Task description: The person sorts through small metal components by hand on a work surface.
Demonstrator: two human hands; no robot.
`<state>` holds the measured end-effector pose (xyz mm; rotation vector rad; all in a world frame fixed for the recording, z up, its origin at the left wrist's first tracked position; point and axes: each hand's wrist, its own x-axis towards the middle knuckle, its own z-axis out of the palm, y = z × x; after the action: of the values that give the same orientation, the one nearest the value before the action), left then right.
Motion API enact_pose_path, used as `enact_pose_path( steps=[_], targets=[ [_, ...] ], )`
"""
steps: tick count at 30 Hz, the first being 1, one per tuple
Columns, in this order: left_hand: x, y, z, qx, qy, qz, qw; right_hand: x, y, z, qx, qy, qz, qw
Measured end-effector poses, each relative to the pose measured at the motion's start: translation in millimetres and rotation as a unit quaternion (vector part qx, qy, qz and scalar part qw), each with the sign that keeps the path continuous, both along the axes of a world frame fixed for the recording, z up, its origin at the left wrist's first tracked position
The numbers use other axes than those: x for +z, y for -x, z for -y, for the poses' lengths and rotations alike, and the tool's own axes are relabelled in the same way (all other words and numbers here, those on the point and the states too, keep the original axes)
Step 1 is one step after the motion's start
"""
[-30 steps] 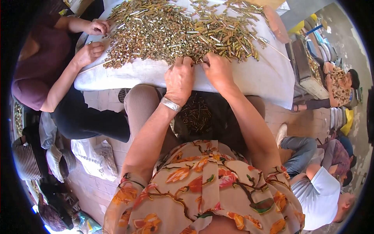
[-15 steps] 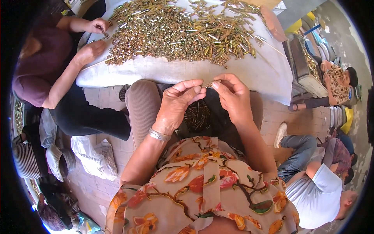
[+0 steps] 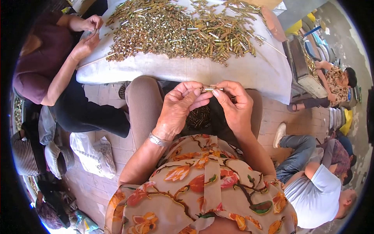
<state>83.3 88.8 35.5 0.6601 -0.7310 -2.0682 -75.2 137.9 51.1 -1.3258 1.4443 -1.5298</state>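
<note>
Just beyond my lap, a slim silver-and-brass metal bolt-like piece (image 3: 211, 89) lies crosswise between the fingertips of both hands. My left hand (image 3: 177, 104) pinches its left end with thumb and fingers. At the right end, my right hand (image 3: 235, 104) grips it between thumb and forefinger. Its exact shape is partly covered by the fingers. Below the hands, between my knees, a dark container holds many similar thin metal pieces (image 3: 198, 118). Ahead, a large pile of small metal parts (image 3: 167, 33), short rings or nuts and longer tubes, spreads over a white-covered table (image 3: 156, 70).
At the left, a co-worker in a dark top handles something small with both hands (image 3: 90, 37). A white plastic bag (image 3: 93, 156) lies on the tiled floor. More people sit at the right, near a box of metal parts (image 3: 307, 74).
Both hands have come slightly lower, and the piece between them shows more silver length. The co-worker's hands at the left have drawn back from the pile and come together.
</note>
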Motion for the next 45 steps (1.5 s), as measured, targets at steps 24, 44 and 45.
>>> enact_pose_path(
  steps=[24,44,45],
  targets=[
    [4,-11,1,-0.054,0.132,0.055,0.988,15,15,-3,0.090,-0.036,0.104,0.990],
    [-23,4,53,-0.095,0.087,0.164,0.978,-10,32,27,0.168,-0.194,0.502,0.826],
    [-26,9,65,-0.047,0.203,0.317,0.925,-14,37,37,0.101,-0.236,0.528,0.810]
  ],
)
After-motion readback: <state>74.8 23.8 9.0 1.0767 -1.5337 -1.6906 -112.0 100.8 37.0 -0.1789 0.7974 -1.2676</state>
